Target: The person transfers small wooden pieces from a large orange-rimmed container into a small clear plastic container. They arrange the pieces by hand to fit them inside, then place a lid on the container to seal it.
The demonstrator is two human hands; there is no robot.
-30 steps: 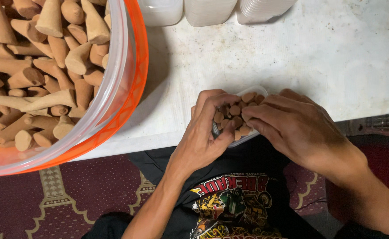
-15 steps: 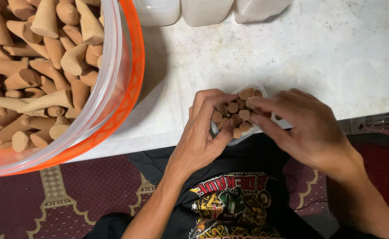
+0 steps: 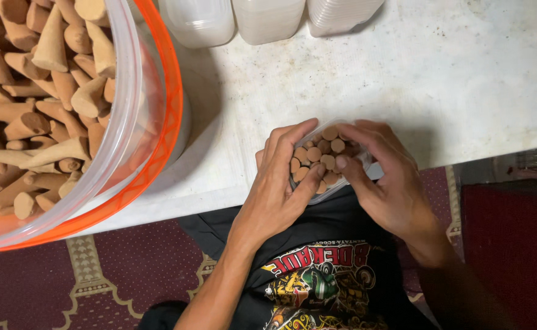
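Observation:
A small clear plastic container (image 3: 355,177) is held at the near edge of a white table (image 3: 452,79), packed with several brown cones (image 3: 317,156) standing base-up. My left hand (image 3: 277,189) wraps its left side, fingers across the top. My right hand (image 3: 384,177) grips its right side, thumb pressing on the cone bases.
A big clear tub with an orange rim (image 3: 158,122), full of loose brown cones (image 3: 36,104), fills the left. Three clear plastic containers (image 3: 256,18) stand along the table's far edge. Below are my dark printed shirt (image 3: 323,275) and a maroon patterned carpet (image 3: 97,281).
My right hand's fingers have drawn back from over the container, so the cone bases now show. The left hand has kept its hold.

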